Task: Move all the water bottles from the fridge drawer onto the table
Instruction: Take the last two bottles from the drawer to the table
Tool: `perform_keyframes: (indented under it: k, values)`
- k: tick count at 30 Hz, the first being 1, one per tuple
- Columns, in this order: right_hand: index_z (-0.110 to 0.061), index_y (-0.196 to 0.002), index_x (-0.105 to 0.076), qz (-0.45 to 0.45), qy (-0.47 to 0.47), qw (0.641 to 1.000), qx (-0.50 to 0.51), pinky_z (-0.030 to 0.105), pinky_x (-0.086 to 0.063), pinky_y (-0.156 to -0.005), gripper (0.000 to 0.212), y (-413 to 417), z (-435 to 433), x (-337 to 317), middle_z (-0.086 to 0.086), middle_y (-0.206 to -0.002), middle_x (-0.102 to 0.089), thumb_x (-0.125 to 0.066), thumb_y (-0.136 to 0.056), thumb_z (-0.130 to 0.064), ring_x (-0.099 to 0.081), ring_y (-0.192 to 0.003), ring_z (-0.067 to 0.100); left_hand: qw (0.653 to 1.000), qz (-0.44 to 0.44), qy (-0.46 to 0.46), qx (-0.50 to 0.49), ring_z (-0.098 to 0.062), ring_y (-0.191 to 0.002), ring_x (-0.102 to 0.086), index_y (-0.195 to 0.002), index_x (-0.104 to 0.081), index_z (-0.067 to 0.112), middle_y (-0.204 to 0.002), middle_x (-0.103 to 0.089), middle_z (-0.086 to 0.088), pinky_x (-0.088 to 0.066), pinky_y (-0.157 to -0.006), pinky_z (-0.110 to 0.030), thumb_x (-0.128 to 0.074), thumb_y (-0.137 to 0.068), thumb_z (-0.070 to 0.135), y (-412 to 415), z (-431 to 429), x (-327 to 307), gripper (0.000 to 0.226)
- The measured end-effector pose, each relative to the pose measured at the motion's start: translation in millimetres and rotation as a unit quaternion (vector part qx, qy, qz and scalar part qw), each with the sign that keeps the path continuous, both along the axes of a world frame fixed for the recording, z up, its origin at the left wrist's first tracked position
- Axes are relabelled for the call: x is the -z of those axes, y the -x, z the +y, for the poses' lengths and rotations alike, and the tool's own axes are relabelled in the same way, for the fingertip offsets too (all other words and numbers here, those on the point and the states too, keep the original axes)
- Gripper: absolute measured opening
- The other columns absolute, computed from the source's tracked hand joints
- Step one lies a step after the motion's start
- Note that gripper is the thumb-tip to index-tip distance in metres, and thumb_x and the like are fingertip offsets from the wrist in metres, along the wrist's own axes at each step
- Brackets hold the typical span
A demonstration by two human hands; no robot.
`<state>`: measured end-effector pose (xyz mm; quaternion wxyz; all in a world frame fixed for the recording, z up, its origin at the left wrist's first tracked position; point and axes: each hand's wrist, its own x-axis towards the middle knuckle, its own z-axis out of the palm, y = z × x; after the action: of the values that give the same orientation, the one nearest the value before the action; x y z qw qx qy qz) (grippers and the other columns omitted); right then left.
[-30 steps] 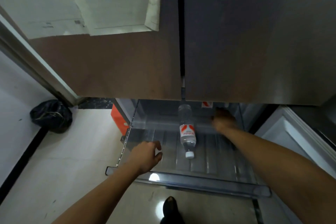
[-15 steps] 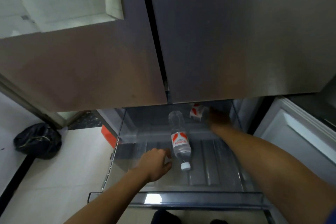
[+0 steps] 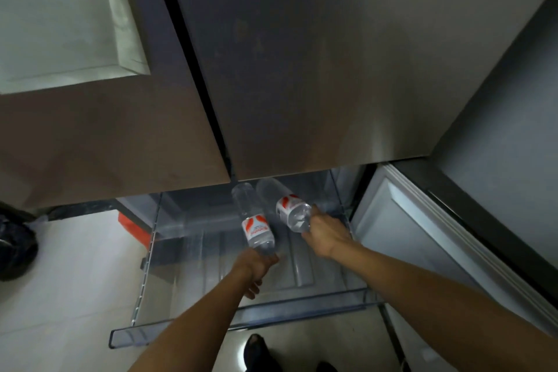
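Clear fridge drawer (image 3: 241, 318) open at lower centre of frame, under shut fridge doors (image 3: 302, 69); 2 water bottles in it, side by side. Left grip (image 3: 256, 266) curled round neck end of left bottle (image 3: 256, 228), which lies lengthwise mid-drawer; cap hidden by hand. Right grip (image 3: 327, 235) wrapped round cap end of right bottle (image 3: 291, 210), base twd drawer back; lifted or resting, can't tell. Black bag (image 3: 15, 248) on floor at left edge; shoe (image 3: 256, 350) bottom centre.
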<state>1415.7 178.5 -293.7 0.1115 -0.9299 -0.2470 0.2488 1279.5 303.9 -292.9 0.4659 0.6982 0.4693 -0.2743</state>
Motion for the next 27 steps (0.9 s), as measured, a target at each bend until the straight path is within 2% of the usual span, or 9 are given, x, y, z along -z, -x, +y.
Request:
perform_keyframes:
  k: [4, 8, 10, 12, 13, 16, 18, 22, 27]
  values:
    - [-0.012, -0.147, -0.023, -0.02, -0.032, 0.999, -0.017, 0.04, -0.049, -0.089, 0.065, 8, -15, -22, 0.019, -0.125, -0.061, -0.054, -0.094, -0.034, -0.06, -0.111, 0.038, 0.998, 0.037, 0.048, -0.035, -0.035, -0.074, -0.063, -0.132, -0.039, 0.006, -0.099, -0.061, -0.025, -0.052, -0.06, -0.04, -0.058, -0.088, 0.051, -11, 0, 18, 0.066]
    - [-0.014, -0.138, -0.029, -0.053, -0.069, 0.996, -0.035, 0.039, -0.05, -0.075, 0.054, 14, -26, -34, 0.018, -0.113, -0.066, -0.052, -0.093, -0.034, -0.064, -0.097, 0.039, 0.996, 0.02, 0.047, -0.077, -0.036, -0.076, -0.062, -0.124, -0.045, 0.0, -0.096, -0.062, -0.025, -0.054, -0.062, -0.043, -0.062, -0.089, 0.035, -9, 7, 23, 0.051]
    - [-0.015, -0.132, -0.032, -0.073, -0.075, 0.993, -0.053, 0.038, -0.05, -0.071, 0.05, 15, -28, -38, 0.016, -0.107, -0.067, -0.052, -0.092, -0.038, -0.065, -0.091, 0.037, 0.999, 0.011, -0.01, -0.045, -0.032, -0.072, -0.063, -0.118, -0.049, 0.001, -0.089, -0.062, -0.022, -0.057, -0.062, -0.042, -0.058, -0.092, 0.032, -2, 11, 20, 0.041]
    - [-0.019, -0.125, -0.035, -0.097, -0.075, 0.99, -0.075, 0.037, -0.048, -0.07, 0.043, 16, -27, -45, 0.012, -0.102, -0.069, -0.051, -0.091, -0.041, -0.066, -0.089, 0.036, 0.995, -0.001, -0.098, 0.029, -0.03, -0.069, -0.065, -0.115, -0.049, 0.004, -0.088, -0.062, -0.019, -0.058, -0.061, -0.039, -0.052, -0.095, 0.033, 9, 17, 9, 0.035]
    - [-0.021, -0.121, -0.037, -0.108, -0.078, 0.988, -0.083, 0.037, -0.046, -0.071, 0.039, 16, -25, -49, 0.011, -0.101, -0.069, -0.051, -0.091, -0.041, -0.066, -0.089, 0.035, 0.985, -0.007, -0.15, 0.08, -0.031, -0.072, -0.067, -0.115, -0.05, 0.008, -0.093, -0.064, -0.018, -0.059, -0.063, -0.038, -0.05, -0.095, 0.035, 15, 23, 2, 0.033]
    - [-0.023, -0.114, -0.044, -0.142, -0.085, 0.98, -0.114, 0.036, -0.042, -0.07, 0.03, 16, -16, -63, 0.01, -0.099, -0.071, -0.048, -0.091, -0.041, -0.065, -0.091, 0.035, 0.934, -0.039, -0.3, 0.189, -0.033, -0.097, -0.066, -0.114, -0.056, 0.007, -0.112, -0.066, -0.017, -0.054, -0.083, -0.038, -0.042, -0.097, 0.039, 33, 43, -20, 0.039]
    - [-0.023, -0.112, -0.045, -0.163, -0.087, 0.974, -0.133, 0.037, -0.04, -0.069, 0.027, 15, -8, -72, 0.011, -0.097, -0.07, -0.047, -0.091, -0.04, -0.065, -0.09, 0.035, 0.918, -0.081, -0.344, 0.179, -0.032, -0.1, -0.063, -0.115, -0.052, 0.008, -0.112, -0.065, -0.016, -0.052, -0.086, -0.04, -0.04, -0.098, 0.042, 41, 53, -39, 0.04]
    - [-0.024, -0.109, -0.048, -0.192, -0.1, 0.964, -0.152, 0.035, -0.036, -0.066, 0.024, 12, 1, -85, 0.009, -0.094, -0.071, -0.045, -0.09, -0.039, -0.064, -0.087, 0.034, 0.881, -0.127, -0.416, 0.185, -0.032, -0.091, -0.062, -0.11, -0.045, 0.009, -0.105, -0.063, -0.015, -0.051, -0.077, -0.04, -0.041, -0.097, 0.041, 39, 61, -78, 0.035]
    - [-0.023, -0.104, -0.05, -0.204, -0.108, 0.959, -0.162, 0.037, -0.045, -0.07, 0.023, 9, -2, -94, 0.009, -0.091, -0.07, -0.045, -0.088, -0.039, -0.064, -0.085, 0.034, 0.843, -0.143, -0.458, 0.242, -0.036, -0.094, -0.062, -0.111, -0.043, 0.011, -0.11, -0.059, -0.014, -0.051, -0.078, -0.042, -0.045, -0.093, 0.041, 36, 50, -105, 0.035]
